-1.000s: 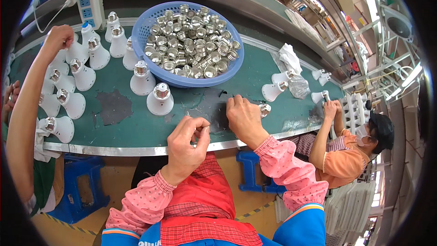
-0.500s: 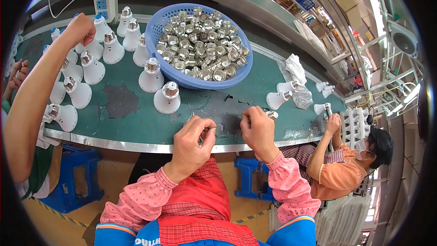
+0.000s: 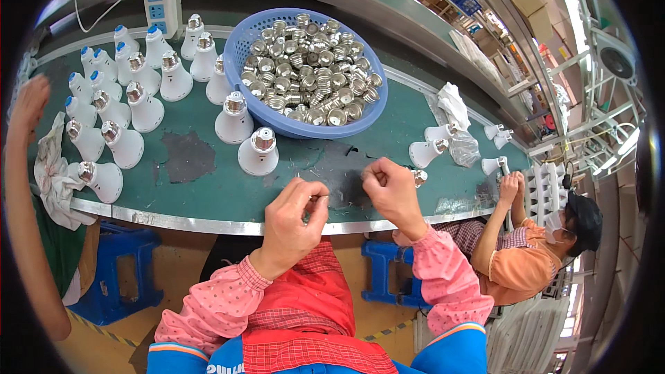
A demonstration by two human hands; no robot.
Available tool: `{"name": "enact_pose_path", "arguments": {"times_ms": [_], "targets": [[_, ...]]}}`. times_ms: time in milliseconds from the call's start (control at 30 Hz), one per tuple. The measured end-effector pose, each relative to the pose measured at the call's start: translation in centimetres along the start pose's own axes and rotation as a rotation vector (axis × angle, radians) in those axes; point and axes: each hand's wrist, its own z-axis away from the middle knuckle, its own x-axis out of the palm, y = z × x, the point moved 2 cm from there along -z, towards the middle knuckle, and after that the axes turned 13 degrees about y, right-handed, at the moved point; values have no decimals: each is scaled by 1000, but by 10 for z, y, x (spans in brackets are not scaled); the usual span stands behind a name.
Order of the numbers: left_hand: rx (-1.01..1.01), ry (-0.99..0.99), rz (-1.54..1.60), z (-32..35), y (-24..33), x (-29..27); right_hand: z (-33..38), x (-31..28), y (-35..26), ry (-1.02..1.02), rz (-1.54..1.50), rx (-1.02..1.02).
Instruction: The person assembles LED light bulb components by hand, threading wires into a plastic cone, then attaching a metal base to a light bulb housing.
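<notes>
Above the table's front edge my left hand [image 3: 294, 218] is closed, thumb against curled fingers. Whatever it may pinch is hidden or too small to name. Apart from it, a little farther off, my right hand [image 3: 390, 190] is also closed with the fingertips pressed together, and its contents cannot be made out. Just beyond the right hand shows the metal screw cap [image 3: 419, 177] of a piece mostly hidden by it. Nearest beyond my left hand stands a white bulb housing [image 3: 258, 156] with a silver screw cap, upright on the green tabletop [image 3: 228, 194].
A blue basket [image 3: 239, 73] full of silver screw caps stands behind. White bulb housings [image 3: 145, 111] crowd the left, some blue-tipped. At the right lie more housings [image 3: 424, 154] and a plastic bag [image 3: 463, 149]. Co-workers' hands [image 3: 29, 104] are left and right; blue stools [image 3: 125, 270] stand below.
The left co-worker's arm has drawn back from the bulb housings to the left edge. My right hand has shifted slightly left; my left hand stays nearly still. The view has shifted a little.
</notes>
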Motion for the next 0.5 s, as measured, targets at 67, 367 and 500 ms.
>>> {"name": "enact_pose_path", "arguments": {"times_ms": [67, 367, 500], "targets": [[112, -6, 7, -2, 4, 6, 7, -7, -11, -71, -346, 402], [176, -51, -5, 1, 8, 31, 34, 0, -18, -179, -1039, 888], [250, -43, -62, 4, 6, 34, 36, 3, -19, -165, -1059, 858]]}}
